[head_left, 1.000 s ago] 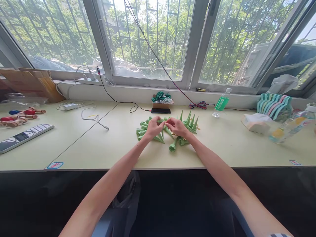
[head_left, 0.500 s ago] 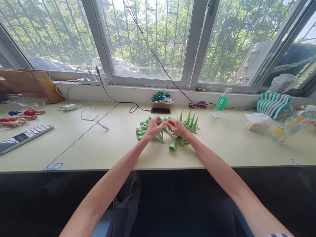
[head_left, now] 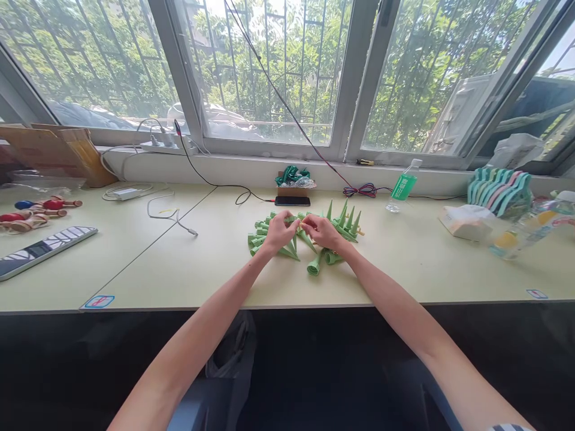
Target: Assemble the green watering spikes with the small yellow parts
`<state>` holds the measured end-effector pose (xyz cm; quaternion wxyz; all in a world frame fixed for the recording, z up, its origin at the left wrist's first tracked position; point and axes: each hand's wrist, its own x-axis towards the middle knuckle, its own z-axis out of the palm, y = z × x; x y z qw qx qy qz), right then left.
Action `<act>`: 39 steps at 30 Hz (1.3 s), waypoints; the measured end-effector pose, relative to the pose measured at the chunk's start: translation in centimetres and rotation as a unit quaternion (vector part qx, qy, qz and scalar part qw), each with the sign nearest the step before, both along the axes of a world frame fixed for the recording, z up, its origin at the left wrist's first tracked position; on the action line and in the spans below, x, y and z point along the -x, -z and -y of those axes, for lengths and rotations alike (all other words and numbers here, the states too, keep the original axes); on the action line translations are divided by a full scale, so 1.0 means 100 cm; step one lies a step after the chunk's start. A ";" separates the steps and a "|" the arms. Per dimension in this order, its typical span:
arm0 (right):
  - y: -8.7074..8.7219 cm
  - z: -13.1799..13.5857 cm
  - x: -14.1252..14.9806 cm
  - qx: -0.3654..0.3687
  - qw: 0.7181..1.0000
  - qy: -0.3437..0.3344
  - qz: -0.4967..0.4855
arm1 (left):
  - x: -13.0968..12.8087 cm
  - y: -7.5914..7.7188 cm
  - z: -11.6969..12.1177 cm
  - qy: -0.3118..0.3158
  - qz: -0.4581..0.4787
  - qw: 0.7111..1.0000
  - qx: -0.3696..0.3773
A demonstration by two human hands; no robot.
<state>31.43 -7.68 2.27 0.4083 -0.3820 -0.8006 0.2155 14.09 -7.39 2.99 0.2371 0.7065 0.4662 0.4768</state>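
Meeting closely at the fingertips, your left hand (head_left: 279, 233) and right hand (head_left: 324, 232) curl narrow; I cannot tell what they hold. Green spikes (head_left: 307, 241) cluster around them, between the worktop's (head_left: 404, 263) front and back edges.

Left hand (head_left: 279, 232) and right hand (head_left: 325, 232) are brought close together, fingers bent.
Left arm (head_left: 197, 335) and right arm (head_left: 413, 320), both bare along the forearm, reach forward from the lower corners and slant inward. The backs of the hands face up, and the fingers curl toward each other. The fingertips (head_left: 297, 225) nearly meet; whether they touch is too small to tell.
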 end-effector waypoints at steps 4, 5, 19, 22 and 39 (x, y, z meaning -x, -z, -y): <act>-0.002 0.003 0.000 0.011 1.000 0.005 0.011 | 0.001 0.001 0.000 0.002 -0.003 1.000 -0.003; -0.003 0.003 0.000 0.012 1.000 0.006 0.012 | 0.001 0.001 -0.001 0.002 -0.004 1.000 -0.003; 0.001 -0.001 0.000 0.001 1.000 0.012 -0.004 | 0.001 -0.002 0.002 0.005 -0.002 1.000 0.007; 0.002 -0.002 0.000 -0.008 1.000 0.007 -0.021 | 0.000 -0.002 0.002 0.000 0.000 1.000 0.000; -0.001 0.001 0.000 0.003 1.000 0.012 0.005 | 0.000 -0.001 0.002 0.003 -0.011 1.000 0.012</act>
